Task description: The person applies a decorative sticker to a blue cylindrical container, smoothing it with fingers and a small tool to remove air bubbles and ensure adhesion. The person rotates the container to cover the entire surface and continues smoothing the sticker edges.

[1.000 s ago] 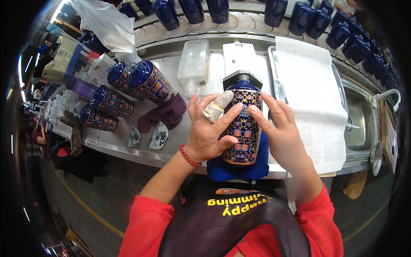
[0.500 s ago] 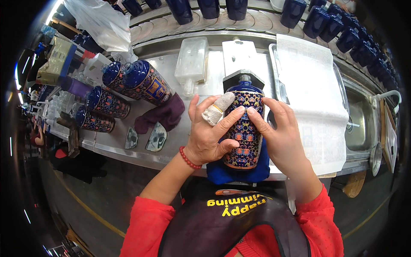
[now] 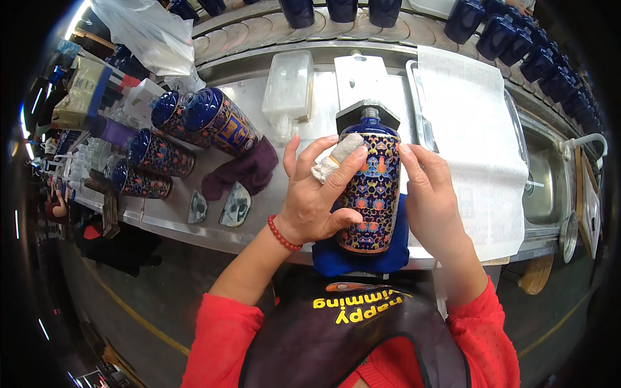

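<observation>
A dark blue bottle (image 3: 370,194) with a dense floral pattern lies tilted in front of me, its neck pointing away, on a blue cloth (image 3: 326,258). My left hand (image 3: 317,194) grips its left side, thumb low on the pattern and fingers near the shoulder. One of those fingers wears a greyish cloth cover with a yellow band; a red bead bracelet circles that wrist. At the bottle's right edge, my right hand (image 3: 430,187) rests its bent fingertips near the shoulder. A dark angular block (image 3: 349,119) sits behind the neck.
Several patterned bottles (image 3: 223,126) stand or lean at left beside a purple cloth (image 3: 242,168) and two scraper-like pieces (image 3: 235,205). A clear rectangular container (image 3: 288,84) lies behind. White paper sheets (image 3: 475,129) and a sink (image 3: 546,184) are at right. Plain blue bottles (image 3: 297,11) line a conveyor (image 3: 239,42).
My right fingers have moved from the front of the bottle to its right edge. The left fingers have shifted slightly, and more of the upper pattern shows.
</observation>
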The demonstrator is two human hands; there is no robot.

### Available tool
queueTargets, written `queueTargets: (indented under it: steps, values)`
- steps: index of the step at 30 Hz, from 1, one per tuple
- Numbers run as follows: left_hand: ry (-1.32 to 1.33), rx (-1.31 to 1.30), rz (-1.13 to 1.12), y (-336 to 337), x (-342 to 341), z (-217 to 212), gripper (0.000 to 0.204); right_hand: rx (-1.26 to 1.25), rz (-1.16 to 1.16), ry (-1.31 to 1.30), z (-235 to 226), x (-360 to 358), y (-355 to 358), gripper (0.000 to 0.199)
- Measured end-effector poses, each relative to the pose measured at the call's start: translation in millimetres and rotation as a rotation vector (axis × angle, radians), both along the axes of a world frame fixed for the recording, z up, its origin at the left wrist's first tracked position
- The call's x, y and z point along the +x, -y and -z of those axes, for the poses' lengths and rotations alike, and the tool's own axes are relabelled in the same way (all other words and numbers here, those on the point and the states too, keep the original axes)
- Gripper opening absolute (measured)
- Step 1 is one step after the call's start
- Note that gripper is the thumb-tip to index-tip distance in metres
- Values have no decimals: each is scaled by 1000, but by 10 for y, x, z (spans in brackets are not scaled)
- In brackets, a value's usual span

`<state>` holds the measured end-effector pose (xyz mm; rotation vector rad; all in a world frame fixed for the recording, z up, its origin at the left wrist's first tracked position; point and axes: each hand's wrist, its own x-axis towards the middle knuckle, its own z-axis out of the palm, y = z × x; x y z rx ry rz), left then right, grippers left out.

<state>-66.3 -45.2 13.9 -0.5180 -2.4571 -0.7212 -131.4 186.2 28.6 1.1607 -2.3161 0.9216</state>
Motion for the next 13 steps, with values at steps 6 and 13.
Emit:
queueTargets:
  steps: [6, 13]
  values:
    - [-74, -237, 27, -88, 119, -85, 80, -26, -14, 81, 78, 51, -120, 69]
    - [-16, -136, 110, -342, 551, -22, 73, -10, -53, 32, 131, 108, -140, 69]
